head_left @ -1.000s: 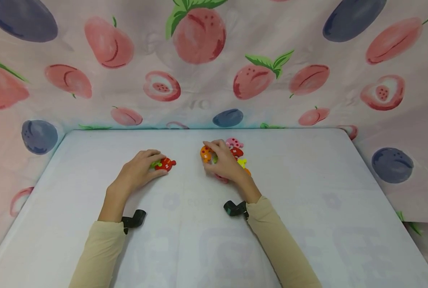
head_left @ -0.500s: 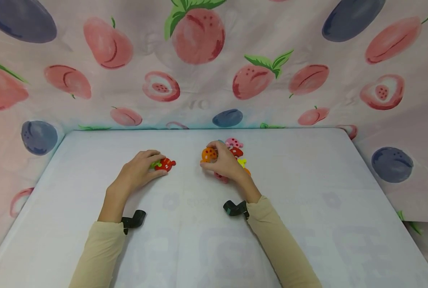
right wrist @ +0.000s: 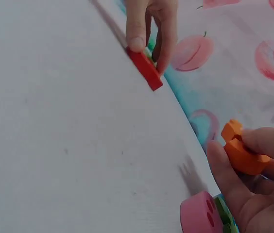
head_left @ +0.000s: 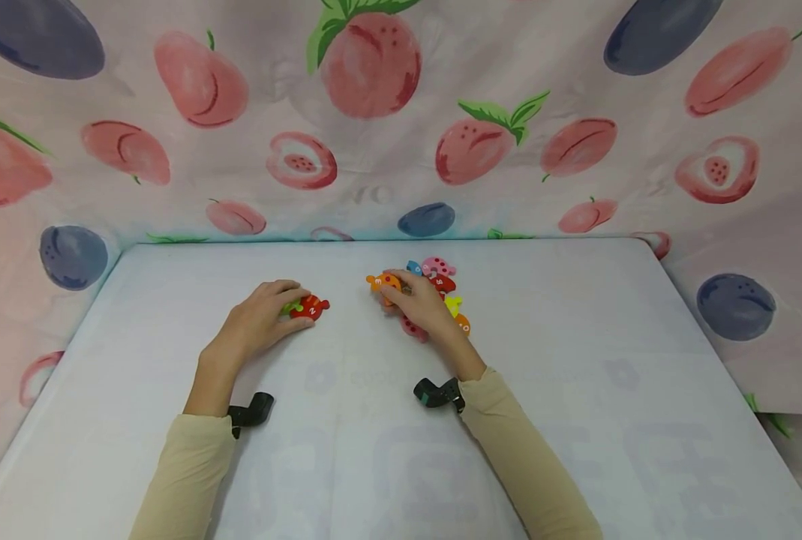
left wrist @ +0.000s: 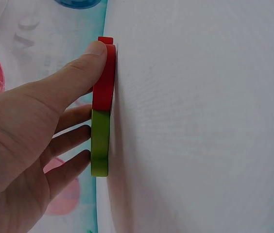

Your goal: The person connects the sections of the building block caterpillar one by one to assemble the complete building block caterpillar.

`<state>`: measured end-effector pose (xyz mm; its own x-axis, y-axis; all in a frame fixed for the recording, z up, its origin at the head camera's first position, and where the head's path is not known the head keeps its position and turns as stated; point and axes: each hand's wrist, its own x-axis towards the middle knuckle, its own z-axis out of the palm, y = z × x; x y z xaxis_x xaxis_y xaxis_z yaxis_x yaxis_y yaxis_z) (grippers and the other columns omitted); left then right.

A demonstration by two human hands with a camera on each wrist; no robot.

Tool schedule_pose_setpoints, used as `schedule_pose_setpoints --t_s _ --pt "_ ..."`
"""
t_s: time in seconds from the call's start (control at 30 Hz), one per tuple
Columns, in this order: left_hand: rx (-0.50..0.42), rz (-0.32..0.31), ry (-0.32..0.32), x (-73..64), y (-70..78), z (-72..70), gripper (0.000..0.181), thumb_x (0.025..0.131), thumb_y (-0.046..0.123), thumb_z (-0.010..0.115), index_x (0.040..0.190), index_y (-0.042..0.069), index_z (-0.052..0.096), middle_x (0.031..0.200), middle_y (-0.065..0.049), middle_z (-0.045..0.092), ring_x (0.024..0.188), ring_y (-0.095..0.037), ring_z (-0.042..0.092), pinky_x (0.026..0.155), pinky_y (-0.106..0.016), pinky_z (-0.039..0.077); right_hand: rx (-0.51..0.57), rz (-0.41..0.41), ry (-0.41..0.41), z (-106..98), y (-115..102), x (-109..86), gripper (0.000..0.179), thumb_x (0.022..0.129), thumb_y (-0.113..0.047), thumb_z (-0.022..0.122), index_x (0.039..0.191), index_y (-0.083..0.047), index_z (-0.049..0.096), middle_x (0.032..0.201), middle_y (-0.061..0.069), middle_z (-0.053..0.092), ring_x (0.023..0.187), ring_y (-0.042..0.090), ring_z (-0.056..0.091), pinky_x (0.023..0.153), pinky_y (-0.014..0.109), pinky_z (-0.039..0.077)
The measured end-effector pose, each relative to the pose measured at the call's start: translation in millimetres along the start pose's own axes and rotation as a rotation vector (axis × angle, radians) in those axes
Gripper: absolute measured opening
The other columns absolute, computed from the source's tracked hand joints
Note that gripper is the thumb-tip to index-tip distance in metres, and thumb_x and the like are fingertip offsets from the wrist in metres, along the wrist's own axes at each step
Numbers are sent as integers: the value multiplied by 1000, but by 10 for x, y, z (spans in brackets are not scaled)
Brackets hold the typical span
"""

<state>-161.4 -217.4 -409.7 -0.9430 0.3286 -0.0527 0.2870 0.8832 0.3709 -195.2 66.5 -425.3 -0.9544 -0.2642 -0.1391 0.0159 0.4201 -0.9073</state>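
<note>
My left hand (head_left: 255,319) grips a red puzzle piece (head_left: 316,307) marked 2 and the green piece (left wrist: 100,141) joined end to end with it. In the left wrist view the thumb lies along the red piece, with fingertips against the green one. To the right, my right hand (head_left: 424,304) pinches an orange spotted puzzle piece (right wrist: 246,159) between thumb and fingers, its small knob pointing left in the head view. That piece is raised above the white table in the right wrist view. My right palm partly covers the pile of pieces below.
Around my right hand lie a pink spotted piece (head_left: 439,266), a red piece (head_left: 443,283), a yellow piece (head_left: 453,305), a blue piece (head_left: 413,267) and another pink piece (right wrist: 196,213). A fruit-patterned cloth (head_left: 373,172) hangs behind the white table (head_left: 576,315).
The orange piece has been turned in my right fingers, so its knob now points left. The blue piece shows more beside the hand. My left hand stays in place.
</note>
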Motion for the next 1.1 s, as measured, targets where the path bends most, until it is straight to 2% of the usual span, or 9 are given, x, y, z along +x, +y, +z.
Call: schedule_pose_setpoints --t_s 0.07,0.17,0.3,0.4,0.5,0.7,0.83,0.97,1.1 --pt "-4 0 0 0 0 -2 55 89 41 68 137 17 56 144 -11 49 135 -32 40 102 -62 42 102 29 -10 0 -8 4 50 96 -27 60 145 -24 47 128 12 58 109 24 64 98 34 52" --pt "-15 3 -4 2 -8 -6 55 89 41 68 137 17 56 145 -12 46 135 -33 39 102 -62 41 213 49 -35 0 -31 6 58 94 -22 64 147 -26 42 129 11 56 112 25 63 94 30 54" --pt "-44 -12 -12 -7 -30 -9 54 89 38 69 137 19 56 149 -16 37 137 -36 34 104 -63 39 255 60 -73 24 -46 15 66 90 -17 70 148 -23 40 136 6 54 116 18 61 95 26 52" --pt "-56 -23 -13 -16 -47 -9 54 88 35 70 138 20 56 150 -19 34 138 -38 32 105 -62 38 297 46 -108 64 -43 19 69 89 -10 69 150 -17 37 134 12 56 115 21 64 99 31 51" --pt "-51 -18 -16 -24 -55 -18 54 88 34 70 139 19 55 149 -20 36 138 -39 33 108 -60 36 213 15 -109 110 -43 4 65 89 -12 70 147 -14 40 132 12 57 112 21 64 97 30 52" --pt "-37 -26 -33 -39 -71 -28 55 90 35 68 140 19 53 152 -20 35 140 -41 32 111 -60 32 -120 -79 -106 207 -72 -17 58 83 -31 76 133 -10 56 123 6 58 104 19 58 90 29 52" --pt "-10 -22 -39 -36 -66 -23 53 92 36 65 140 18 53 152 -21 35 140 -42 34 112 -60 32 -288 -162 -119 259 -135 -4 60 83 -33 75 133 -7 56 113 7 58 97 19 53 84 28 50" --pt "37 -16 -56 -28 -37 -14 52 94 37 62 142 18 51 154 -22 34 140 -43 35 111 -59 33 -397 -204 -127 308 -215 14 60 84 -34 73 134 -6 55 118 8 60 100 19 55 90 31 50" --pt "69 -10 -74 -22 -11 -25 52 96 36 59 143 18 49 155 -24 31 139 -45 36 109 -59 35 -431 -209 -148 361 -273 47 57 85 -33 69 133 -6 52 125 10 61 105 20 58 96 35 51"
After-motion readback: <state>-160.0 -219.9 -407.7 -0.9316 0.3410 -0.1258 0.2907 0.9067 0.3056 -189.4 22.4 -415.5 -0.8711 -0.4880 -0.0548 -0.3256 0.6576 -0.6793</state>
